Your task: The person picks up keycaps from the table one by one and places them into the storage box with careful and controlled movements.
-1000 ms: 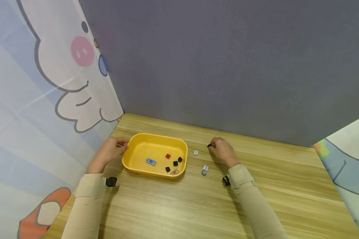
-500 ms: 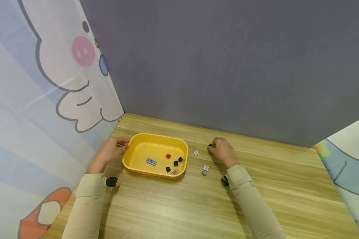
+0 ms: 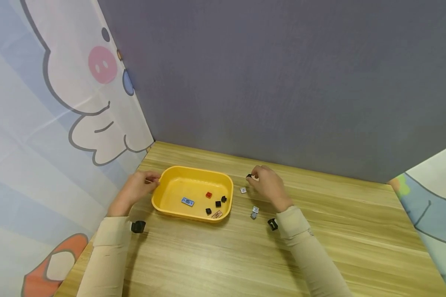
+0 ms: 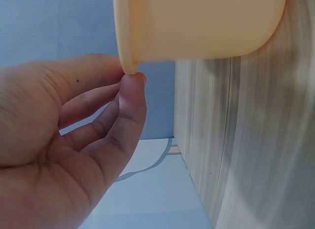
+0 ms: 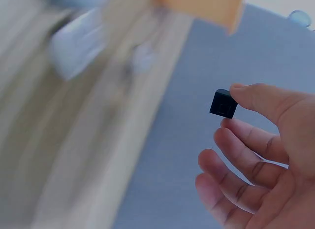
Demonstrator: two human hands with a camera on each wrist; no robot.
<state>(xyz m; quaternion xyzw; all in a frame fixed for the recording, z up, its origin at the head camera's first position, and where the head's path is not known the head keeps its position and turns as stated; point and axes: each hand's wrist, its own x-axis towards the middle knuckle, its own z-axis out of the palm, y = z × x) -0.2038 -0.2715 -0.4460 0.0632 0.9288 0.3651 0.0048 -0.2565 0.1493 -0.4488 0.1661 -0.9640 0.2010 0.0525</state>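
My right hand (image 3: 269,187) is raised over the far part of the table, pinching a small black keycap (image 5: 223,104) between thumb and index finger. Its other fingers curl loosely below, in the right wrist view. At the left end of a yellow tray (image 3: 156,205), my left hand (image 3: 139,189) pinches the rim (image 4: 127,34) with its fingertips. Inside the tray lie a blue oblong piece (image 3: 187,201), a red piece (image 3: 209,194), several black pieces (image 3: 218,203) and an orange printed piece (image 3: 217,214).
Between tray and right hand, a white square piece (image 3: 243,190) lies on the wooden table (image 3: 208,255). Nearer me are another white piece (image 3: 255,209) and a grey one (image 3: 253,215), close together. A grey panel (image 3: 267,82) rises behind the table; a printed curtain (image 3: 59,123) hangs at the left.
My right hand has moved left and lifted the black keycap off the table, toward the tray. The left hand and the tray have stayed in place.
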